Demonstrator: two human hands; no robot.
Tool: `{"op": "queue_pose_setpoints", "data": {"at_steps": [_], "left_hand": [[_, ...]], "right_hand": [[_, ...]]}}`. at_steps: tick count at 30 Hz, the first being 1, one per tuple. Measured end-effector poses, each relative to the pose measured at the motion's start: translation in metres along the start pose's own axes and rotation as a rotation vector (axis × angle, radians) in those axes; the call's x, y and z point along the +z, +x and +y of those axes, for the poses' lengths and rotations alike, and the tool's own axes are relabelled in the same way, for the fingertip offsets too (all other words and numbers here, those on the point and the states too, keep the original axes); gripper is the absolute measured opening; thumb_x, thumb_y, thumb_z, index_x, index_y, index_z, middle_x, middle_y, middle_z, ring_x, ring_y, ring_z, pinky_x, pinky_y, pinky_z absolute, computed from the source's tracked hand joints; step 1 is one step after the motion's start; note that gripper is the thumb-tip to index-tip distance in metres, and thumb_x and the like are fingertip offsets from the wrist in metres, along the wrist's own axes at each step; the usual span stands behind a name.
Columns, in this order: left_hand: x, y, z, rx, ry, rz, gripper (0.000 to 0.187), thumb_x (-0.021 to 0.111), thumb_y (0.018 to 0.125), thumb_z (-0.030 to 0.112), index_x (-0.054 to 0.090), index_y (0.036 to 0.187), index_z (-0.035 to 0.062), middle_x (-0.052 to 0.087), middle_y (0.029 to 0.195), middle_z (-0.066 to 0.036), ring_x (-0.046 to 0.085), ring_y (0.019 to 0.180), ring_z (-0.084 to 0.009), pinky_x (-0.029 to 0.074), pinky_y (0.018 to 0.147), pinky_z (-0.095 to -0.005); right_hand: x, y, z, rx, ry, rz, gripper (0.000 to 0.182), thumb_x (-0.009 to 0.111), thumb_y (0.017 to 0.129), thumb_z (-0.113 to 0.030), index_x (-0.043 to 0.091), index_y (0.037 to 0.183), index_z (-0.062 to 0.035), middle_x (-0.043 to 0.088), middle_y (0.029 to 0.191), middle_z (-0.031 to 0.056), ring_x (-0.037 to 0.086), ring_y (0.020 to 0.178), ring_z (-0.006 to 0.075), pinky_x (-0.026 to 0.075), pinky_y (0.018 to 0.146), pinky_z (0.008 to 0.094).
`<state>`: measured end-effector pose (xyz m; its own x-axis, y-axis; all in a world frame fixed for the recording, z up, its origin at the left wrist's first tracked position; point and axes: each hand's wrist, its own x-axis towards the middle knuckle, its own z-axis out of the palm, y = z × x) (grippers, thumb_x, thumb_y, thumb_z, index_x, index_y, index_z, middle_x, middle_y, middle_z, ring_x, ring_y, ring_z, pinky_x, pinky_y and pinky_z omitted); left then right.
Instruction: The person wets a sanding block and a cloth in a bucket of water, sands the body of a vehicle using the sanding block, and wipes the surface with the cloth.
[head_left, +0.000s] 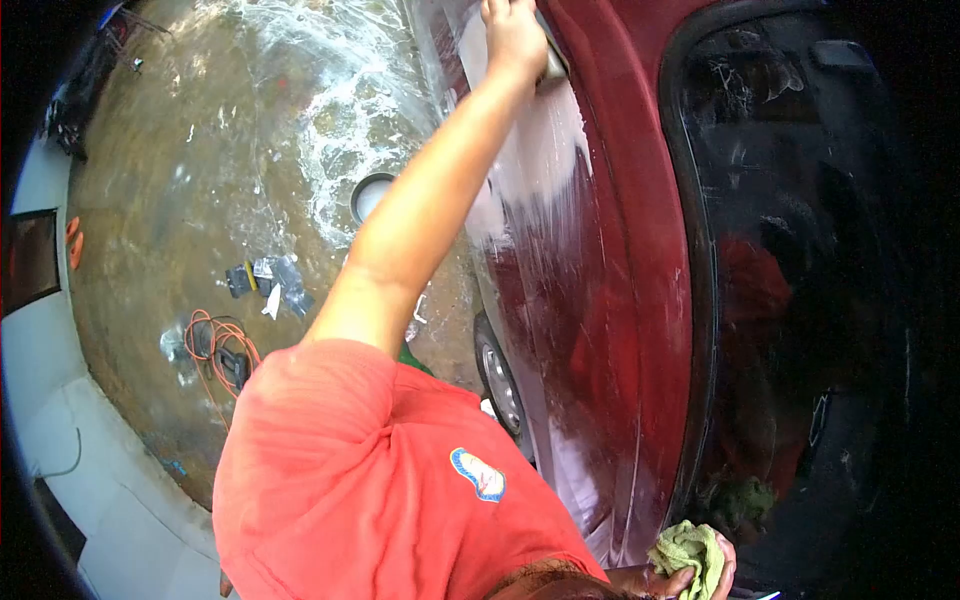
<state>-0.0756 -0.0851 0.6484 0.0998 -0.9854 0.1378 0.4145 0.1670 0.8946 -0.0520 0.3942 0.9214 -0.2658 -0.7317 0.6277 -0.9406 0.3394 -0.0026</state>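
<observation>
My left hand (515,42) reaches far forward at the top of the view, closed over a greyish sanding block (553,66) pressed to the car's side. Only the edge of that block shows past my fingers. Under it the dark red car panel (640,210) carries a pale, whitish patch (545,150) with milky streaks running down. At the bottom right, my right hand (726,568) grips a crumpled yellow-green cloth (688,553) close beside the car window. My outstretched left arm crosses in front of part of the floor and panel.
A round bucket (359,196) stands on the wet, white-streaked concrete floor (160,250). An orange cord (204,338) lies coiled near scattered scraps (285,280). The car's wheel (500,380) and dark window (800,300) line my right side. A pale wall (100,480) runs along the left.
</observation>
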Motion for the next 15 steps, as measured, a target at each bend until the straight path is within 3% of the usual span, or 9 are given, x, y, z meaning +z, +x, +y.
{"op": "queue_pose_setpoints", "data": {"at_steps": [1,3,4,6,7,9,12,13,15], "left_hand": [[0.003,0.013,0.0,-0.108,-0.237,-0.004,0.042,0.044,0.107,0.02,0.046,0.147,0.0096,0.061,0.127,-0.019,0.06,0.106,-0.0277,0.049,0.094,-0.0388],[-0.01,-0.038,0.003,0.296,0.366,-0.062,0.037,0.046,0.101,0.011,0.049,0.137,0.0012,0.047,0.143,-0.023,0.042,0.137,-0.0402,0.034,0.117,-0.0453],[-0.007,-0.079,-0.007,0.346,0.228,-0.013,0.042,0.047,0.101,0.01,0.045,0.142,0.0011,0.043,0.146,-0.023,0.038,0.141,-0.0402,0.03,0.12,-0.0457],[-0.012,-0.171,0.025,0.191,0.26,-0.053,0.046,0.044,0.102,0.006,0.04,0.147,-0.0012,0.039,0.15,-0.023,0.034,0.146,-0.0392,0.024,0.124,-0.0458],[-0.01,-0.196,0.03,0.14,0.232,-0.024,0.045,0.044,0.101,0.005,0.042,0.146,-0.0012,0.04,0.15,-0.023,0.034,0.146,-0.0387,0.024,0.124,-0.0466],[-0.01,-0.162,0.024,0.221,0.25,-0.025,0.042,0.045,0.101,0.007,0.045,0.143,-0.0004,0.043,0.146,-0.023,0.037,0.143,-0.0386,0.027,0.122,-0.0458],[-0.011,-0.032,0.0,0.162,0.321,-0.035,0.038,0.043,0.104,0.013,0.047,0.14,0.0015,0.045,0.142,-0.024,0.041,0.138,-0.04,0.032,0.118,-0.0425],[0.001,-0.006,0.003,-0.019,-0.129,0.048,0.043,0.046,0.106,0.02,0.044,0.148,0.0096,0.061,0.127,-0.018,0.06,0.105,-0.0266,0.049,0.095,-0.0391],[-0.004,-0.021,0.025,-0.319,-0.309,-0.067,0.042,0.046,0.106,0.02,0.047,0.147,0.0091,0.059,0.131,-0.017,0.057,0.115,-0.0275,0.046,0.102,-0.0386]], "right_hand": [[-0.003,-0.002,0.008,-0.038,-0.028,0.0,0.049,0.054,0.101,-0.034,0.07,0.085,0.0095,0.069,0.078,0.0189,0.069,0.066,0.0291,0.059,0.062,0.0366],[-0.011,-0.011,0.033,-0.108,-0.079,0.002,0.051,0.055,0.1,-0.036,0.07,0.08,0.0084,0.068,0.073,0.0181,0.068,0.063,0.0292,0.059,0.059,0.0367],[-0.012,-0.012,0.034,-0.102,-0.067,-0.011,0.05,0.055,0.1,-0.036,0.07,0.083,0.0085,0.068,0.075,0.0185,0.068,0.063,0.0296,0.059,0.059,0.0365],[-0.016,-0.015,0.036,-0.086,-0.047,-0.045,0.049,0.055,0.101,-0.037,0.071,0.088,0.0086,0.069,0.078,0.0193,0.069,0.065,0.0304,0.059,0.06,0.0361],[-0.022,-0.039,0.059,-0.073,0.08,0.005,0.043,0.056,0.098,-0.035,0.06,0.106,0.0077,0.065,0.087,0.0221,0.066,0.072,0.0323,0.059,0.064,0.0396],[-0.033,-0.099,0.119,-0.046,0.333,0.106,0.064,0.058,0.091,-0.031,0.04,0.14,0.006,0.057,0.107,0.0277,0.062,0.087,0.0363,0.059,0.074,0.0466],[-0.036,-0.1,0.111,-0.031,0.304,0.109,0.063,0.058,0.092,-0.032,0.041,0.139,0.0064,0.058,0.106,0.0272,0.063,0.086,0.0362,0.059,0.073,0.0459],[-0.037,-0.099,0.109,-0.026,0.293,0.11,0.063,0.058,0.092,-0.032,0.042,0.139,0.0066,0.059,0.105,0.027,0.063,0.085,0.0361,0.059,0.073,0.0456],[-0.04,-0.097,0.105,-0.015,0.27,0.11,0.062,0.058,0.093,-0.033,0.043,0.138,0.0071,0.06,0.104,0.0265,0.064,0.084,0.036,0.059,0.072,0.0449]]}}
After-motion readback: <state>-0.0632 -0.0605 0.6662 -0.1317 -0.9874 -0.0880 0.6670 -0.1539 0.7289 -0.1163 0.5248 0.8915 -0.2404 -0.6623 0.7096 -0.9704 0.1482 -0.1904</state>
